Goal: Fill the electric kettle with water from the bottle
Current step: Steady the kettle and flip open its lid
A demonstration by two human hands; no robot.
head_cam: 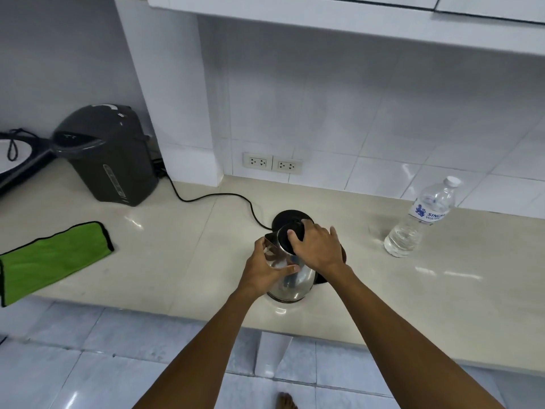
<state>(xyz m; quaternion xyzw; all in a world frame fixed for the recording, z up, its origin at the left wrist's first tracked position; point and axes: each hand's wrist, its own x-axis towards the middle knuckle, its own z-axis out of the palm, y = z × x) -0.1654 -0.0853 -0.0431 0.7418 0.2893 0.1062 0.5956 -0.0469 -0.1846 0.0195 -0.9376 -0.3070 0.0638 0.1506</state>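
Note:
A steel electric kettle [295, 280] with a black lid [287, 233] stands on the beige counter [182, 261], near its front edge. My left hand [267, 268] wraps around the kettle's body just below the spout. My right hand [317, 246] lies on top with its fingers gripping the black lid. Just behind the kettle sits its black round base [290, 215], with a cord running off to the left. A clear plastic water bottle [420, 219] with a white cap stands upright to the right, partly filled, touched by neither hand.
A dark grey hot-water dispenser [110, 156] stands at the back left. On the counter's left end lies a green cloth [51, 258]. Two wall sockets [272, 163] sit in the tiled wall behind. The counter's front edge drops to a tiled floor.

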